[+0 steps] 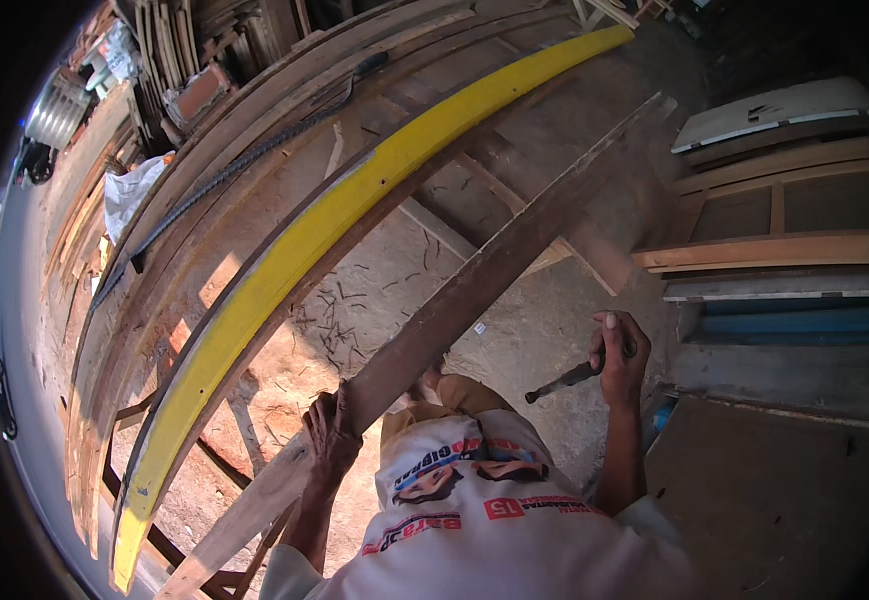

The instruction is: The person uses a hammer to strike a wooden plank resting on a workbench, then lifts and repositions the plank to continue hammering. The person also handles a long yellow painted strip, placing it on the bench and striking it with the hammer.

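A long brown wooden plank (449,307) runs diagonally in front of my body, from the lower left to the upper right. My left hand (332,431) grips its near part, with the thumb side over the top edge. Off the plank's right side, my right hand (622,356) is closed around a short dark hand tool (566,381). The tool's narrow end points left, clear of the plank, and its exact kind cannot be made out. Beyond the plank lies a long yellow-painted board (329,225) with a few small dark holes, roughly along the same diagonal.
Several more long boards (202,172) lie beyond the yellow one, with a twisted dark metal bar (254,156) across them. Wooden crosspieces (438,229) show underneath. Bent nail-like bits (341,319) litter the floor. Wooden frames (772,247) are stacked at the right.
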Motion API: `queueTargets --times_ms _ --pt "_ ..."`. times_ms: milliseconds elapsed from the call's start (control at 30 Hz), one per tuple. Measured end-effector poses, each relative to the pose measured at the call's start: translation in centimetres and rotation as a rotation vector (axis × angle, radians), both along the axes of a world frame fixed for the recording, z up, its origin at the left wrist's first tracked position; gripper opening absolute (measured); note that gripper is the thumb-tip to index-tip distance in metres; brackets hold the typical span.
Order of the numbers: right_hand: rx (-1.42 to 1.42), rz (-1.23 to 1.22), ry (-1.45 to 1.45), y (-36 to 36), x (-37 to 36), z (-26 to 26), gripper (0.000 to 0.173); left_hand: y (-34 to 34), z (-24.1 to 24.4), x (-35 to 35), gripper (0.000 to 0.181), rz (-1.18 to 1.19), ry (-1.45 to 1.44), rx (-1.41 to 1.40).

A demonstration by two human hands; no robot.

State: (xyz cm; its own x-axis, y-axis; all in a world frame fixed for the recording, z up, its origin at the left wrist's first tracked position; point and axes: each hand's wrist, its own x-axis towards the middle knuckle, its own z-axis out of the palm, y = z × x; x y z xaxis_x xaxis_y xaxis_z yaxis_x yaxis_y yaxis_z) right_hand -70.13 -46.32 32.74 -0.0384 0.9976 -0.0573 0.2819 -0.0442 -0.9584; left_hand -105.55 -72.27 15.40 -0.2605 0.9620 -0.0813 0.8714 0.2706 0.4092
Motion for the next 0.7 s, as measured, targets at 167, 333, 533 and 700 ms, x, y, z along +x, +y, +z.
queueTargets --times_ms 167,333,533,700 --pt "0.362 -0.051 0.307 -2.4 1.4 4.6 0.043 1.2 1.5 0.3 0.109 -0.069 0.031 -0.107" --pt "0.522 0.029 0.510 -1.9 3.5 4.1 0.049 4.2 4.9 5.9 0.119 -0.074 -0.029 0.055" --pt "0.350 0.171 0.586 -3.3 11.5 4.2 0.064 13.6 10.9 25.4 0.109 -0.447 -0.331 0.380" --pt "0.209 0.126 0.599 -4.8 19.2 4.5 0.066 18.9 9.2 37.0 0.081 -0.744 -0.628 -0.098"
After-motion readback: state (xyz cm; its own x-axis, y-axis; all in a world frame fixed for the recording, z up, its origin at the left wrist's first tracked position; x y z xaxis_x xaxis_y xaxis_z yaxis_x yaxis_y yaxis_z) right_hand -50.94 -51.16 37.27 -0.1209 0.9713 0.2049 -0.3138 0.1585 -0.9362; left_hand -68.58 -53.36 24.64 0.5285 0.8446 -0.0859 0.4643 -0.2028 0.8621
